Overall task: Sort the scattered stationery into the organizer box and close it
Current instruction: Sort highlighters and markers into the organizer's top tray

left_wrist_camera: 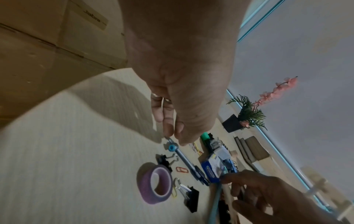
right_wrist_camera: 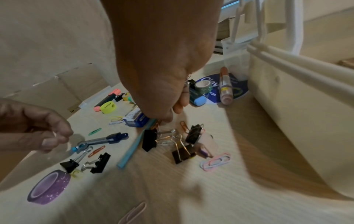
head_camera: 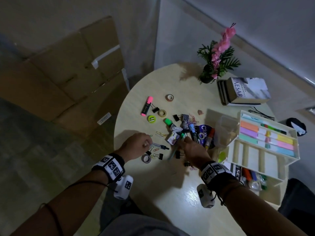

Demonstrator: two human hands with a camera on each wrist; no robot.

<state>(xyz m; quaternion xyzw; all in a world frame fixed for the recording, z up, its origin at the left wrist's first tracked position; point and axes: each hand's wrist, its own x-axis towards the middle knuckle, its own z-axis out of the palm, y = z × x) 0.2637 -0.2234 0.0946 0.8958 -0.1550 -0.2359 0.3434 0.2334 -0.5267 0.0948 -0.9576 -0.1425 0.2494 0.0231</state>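
Stationery lies scattered on a round pale table (head_camera: 163,188). My left hand (head_camera: 142,144) pinches the top end of a blue pen (head_camera: 161,146) (left_wrist_camera: 186,161) that lies flat on the wood. My right hand (head_camera: 188,143) reaches into the pile, its thumb and fingers closed on the upper end of a teal pencil (head_camera: 171,154) (right_wrist_camera: 134,146). Around them lie a purple tape roll (head_camera: 146,158) (right_wrist_camera: 48,187), black binder clips (right_wrist_camera: 149,140), coloured paper clips and a blue staple box (left_wrist_camera: 214,168). The white organizer box (head_camera: 296,145) stands open on the right, its trays fanned out.
A pink highlighter (head_camera: 147,106), a green sharpener (head_camera: 151,119) and two tape rolls lie farther back. A potted plant (head_camera: 214,65) and stacked books (head_camera: 245,91) stand at the back right. Cardboard boxes (head_camera: 68,74) sit on the floor to the left.
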